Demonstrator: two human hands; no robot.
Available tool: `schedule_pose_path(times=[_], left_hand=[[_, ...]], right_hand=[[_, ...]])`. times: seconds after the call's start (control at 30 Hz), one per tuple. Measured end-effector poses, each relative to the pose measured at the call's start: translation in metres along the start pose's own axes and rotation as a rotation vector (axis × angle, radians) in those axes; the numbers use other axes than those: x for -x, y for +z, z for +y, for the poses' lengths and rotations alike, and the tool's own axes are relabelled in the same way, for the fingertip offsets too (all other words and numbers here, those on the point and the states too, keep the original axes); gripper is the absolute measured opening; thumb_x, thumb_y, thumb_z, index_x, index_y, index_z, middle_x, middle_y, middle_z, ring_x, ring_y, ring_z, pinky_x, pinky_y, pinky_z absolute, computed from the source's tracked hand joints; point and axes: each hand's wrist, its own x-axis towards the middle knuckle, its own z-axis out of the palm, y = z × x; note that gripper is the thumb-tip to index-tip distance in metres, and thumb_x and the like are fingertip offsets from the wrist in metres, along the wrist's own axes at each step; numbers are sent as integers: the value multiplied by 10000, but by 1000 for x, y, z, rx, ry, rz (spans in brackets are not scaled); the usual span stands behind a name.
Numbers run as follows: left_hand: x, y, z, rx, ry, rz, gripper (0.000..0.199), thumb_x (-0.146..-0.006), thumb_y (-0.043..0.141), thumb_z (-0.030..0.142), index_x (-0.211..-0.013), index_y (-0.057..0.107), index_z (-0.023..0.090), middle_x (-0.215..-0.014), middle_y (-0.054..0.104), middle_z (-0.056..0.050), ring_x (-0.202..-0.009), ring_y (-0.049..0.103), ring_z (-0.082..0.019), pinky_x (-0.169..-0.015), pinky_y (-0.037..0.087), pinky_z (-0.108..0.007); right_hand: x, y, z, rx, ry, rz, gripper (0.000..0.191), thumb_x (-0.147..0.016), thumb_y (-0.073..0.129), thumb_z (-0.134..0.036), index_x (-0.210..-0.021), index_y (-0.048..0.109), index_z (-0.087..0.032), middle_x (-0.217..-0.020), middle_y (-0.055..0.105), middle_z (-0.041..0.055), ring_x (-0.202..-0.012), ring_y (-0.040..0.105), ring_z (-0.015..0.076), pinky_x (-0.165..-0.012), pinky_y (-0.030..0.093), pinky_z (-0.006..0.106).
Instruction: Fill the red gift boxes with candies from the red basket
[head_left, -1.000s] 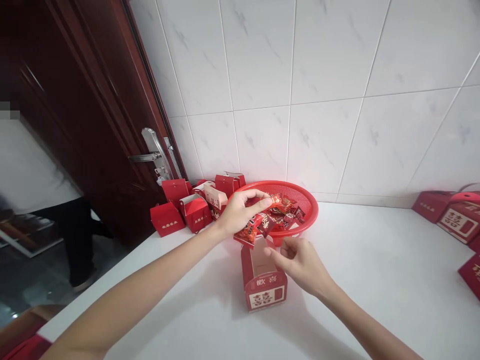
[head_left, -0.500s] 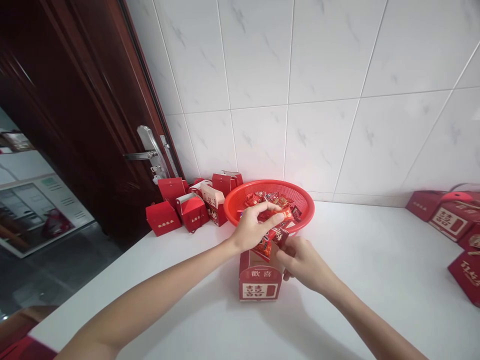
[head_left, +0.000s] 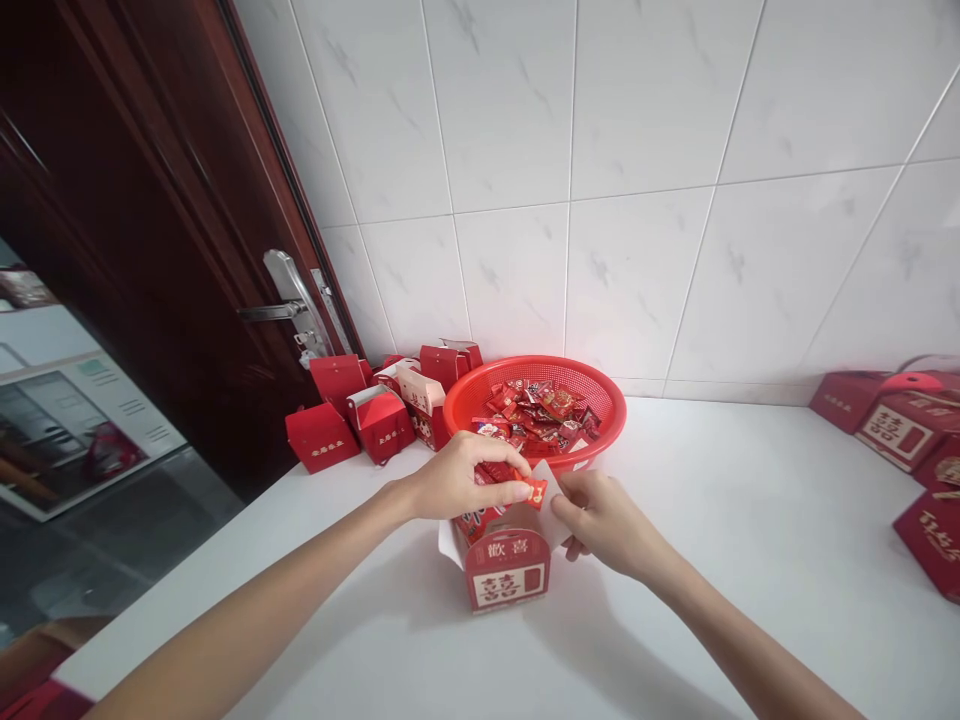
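Observation:
In the middle of the white table stands a red candy box (head_left: 507, 575) with its top unfolded. My left hand (head_left: 465, 475) is above the box, thumb and fingers closed on a small red and orange wrapped candy (head_left: 533, 492). Another red candy packet (head_left: 476, 522) shows under that hand at the box's mouth. My right hand (head_left: 607, 520) pinches the white-lined right flap (head_left: 553, 508) of the box. Behind both hands is a red plastic basket (head_left: 611, 432) with many wrapped candies (head_left: 544, 410) in it.
Several red boxes (head_left: 379, 422) are clustered at the back left, by the dark door (head_left: 172, 200). More red boxes (head_left: 892, 430) stand at the right edge. A tiled wall (head_left: 637, 120) bounds the table's back.
My left hand has come down and left from the basket's front edge to the box's mouth with candy. The box has shifted slightly left, and its side flaps now show spread outward.

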Motion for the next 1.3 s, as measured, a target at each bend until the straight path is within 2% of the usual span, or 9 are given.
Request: schedule_pose_path(times=[0.13,0.23,0.37,0.67,0.77,0.97,1.13,1.2,1.3], left_hand=[[-1,-7,8,-148,47,-95,223,-917,625,342,-866,787,198,-792,751,-24,-683,654,-147,-673,478,-238],[-2,-13,10,-245,6,-146,292,-967,563,394,-971,800,224,-832,754,-24,-705,652,-160,-666,461,-247],[2,-18,6,-260,-34,-151,331,-1012,480,363,-1103,783,263,-968,776,-21,-833,694,-184,-738,481,-254],[15,-15,5,-190,-42,-195,365,-910,646,263,-1270,690,310,-1319,694,-14,-1204,639,-225,-1014,483,-310],[18,-10,5,-166,-52,-129,331,-921,627,266,-1242,701,301,-1304,693,-23,-1194,643,-220,-1033,489,-330],[30,5,-4,-180,-74,140,212,-908,600,287,-1056,750,258,-1264,658,-61,-1135,660,-233,-1030,508,-360],[37,11,-5,-127,-119,155,249,-820,500,129,-842,724,235,-1262,660,-50,-1154,641,-241,-979,535,-361],[37,12,-4,-97,-145,144,276,-816,493,128,-892,735,237,-1273,660,-50,-1176,632,-250,-998,527,-377],[34,14,-4,-79,-190,142,336,-889,545,243,-1171,724,269,-1297,647,-60,-1226,607,-270,-1081,477,-434]], right_hand=[[1,0,0,0,3,17,286,-814,493,-176,-595,314,-219,-550,513,-49,-465,676,144,-398,363,185],[2,-2,1,15,-8,32,316,-806,504,-174,-584,283,-222,-527,453,-60,-456,671,148,-390,341,188],[2,-3,0,37,-9,32,324,-802,500,-173,-577,273,-224,-518,422,-63,-450,655,138,-404,353,194],[2,-8,3,-7,-107,92,280,-800,468,-206,-587,287,-234,-517,468,-44,-467,599,133,-445,416,223],[3,-12,4,6,-132,105,283,-801,487,-223,-588,301,-233,-532,449,-47,-478,586,131,-453,419,227],[11,-12,-2,143,-189,101,272,-833,536,-237,-604,389,-227,-568,524,-25,-546,583,146,-506,434,245],[14,-9,-4,160,-240,82,266,-872,578,-290,-661,429,-227,-611,593,-18,-558,556,140,-521,419,247],[15,-9,-5,150,-254,54,232,-863,610,-306,-710,454,-228,-636,604,-20,-572,549,143,-527,414,249],[16,-6,-5,123,-285,10,179,-865,637,-318,-797,501,-225,-692,629,-19,-605,548,145,-570,427,261]])
